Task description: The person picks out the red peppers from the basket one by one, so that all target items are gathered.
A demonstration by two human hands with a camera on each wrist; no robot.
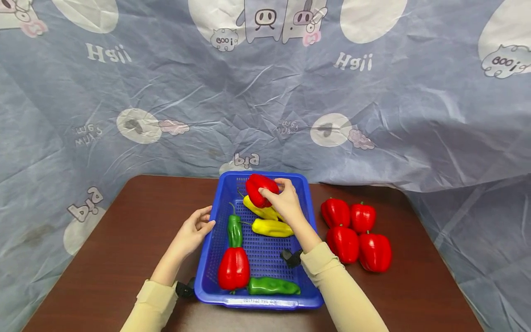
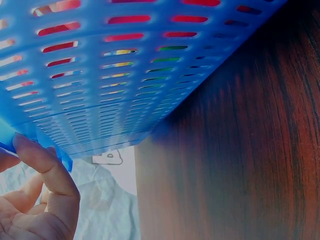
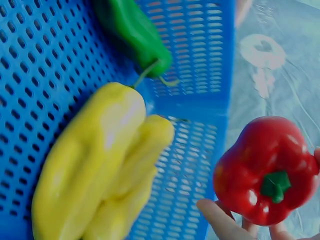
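My right hand holds a red bell pepper above the far part of a blue perforated basket; its green stem shows in the right wrist view. My left hand grips the basket's left rim, with fingers bent at the edge in the left wrist view. Under the held pepper lie yellow peppers, long and thin-stemmed. A long green pepper lies along the left side, touching or close to another red bell pepper. A second green pepper lies along the near wall.
Several red bell peppers sit grouped on the dark wooden table, right of the basket. Patterned grey-blue cloth hangs behind the table and down its sides. Dark wrist cameras are by both forearms.
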